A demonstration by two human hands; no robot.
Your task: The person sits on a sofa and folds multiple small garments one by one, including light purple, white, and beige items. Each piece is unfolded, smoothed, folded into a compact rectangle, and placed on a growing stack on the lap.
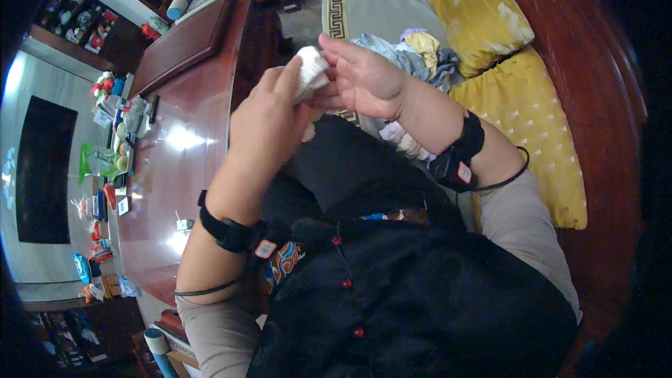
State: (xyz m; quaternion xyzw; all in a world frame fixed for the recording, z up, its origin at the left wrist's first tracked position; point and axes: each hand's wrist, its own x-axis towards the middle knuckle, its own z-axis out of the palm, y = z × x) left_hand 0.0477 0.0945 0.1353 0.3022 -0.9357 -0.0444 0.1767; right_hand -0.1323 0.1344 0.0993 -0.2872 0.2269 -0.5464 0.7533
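Observation:
A small bundle of white ribbed cloth [313, 69], perhaps a sock, is in front of me at chest height. My left hand [273, 110] grips it from the left, fingers over its near side. At the right of the cloth, my right hand [365, 76] has its palm turned up and its thumb raised clear; its other fingers reach the cloth's edge, and whether they grip it is not plain. Beyond my right hand lies a heap of crumpled clothes [431, 55], blue, yellow and grey. Small pale cloth pieces [404, 140] lie below my right forearm.
Left of me stands a glossy reddish-brown wooden table [173, 168], with bags, fruit and boxes along its far edge. On my right is a wooden seat with a grey mat [388, 10] and yellow cushions [520, 115]. A dark television screen [46, 170] is at the far left.

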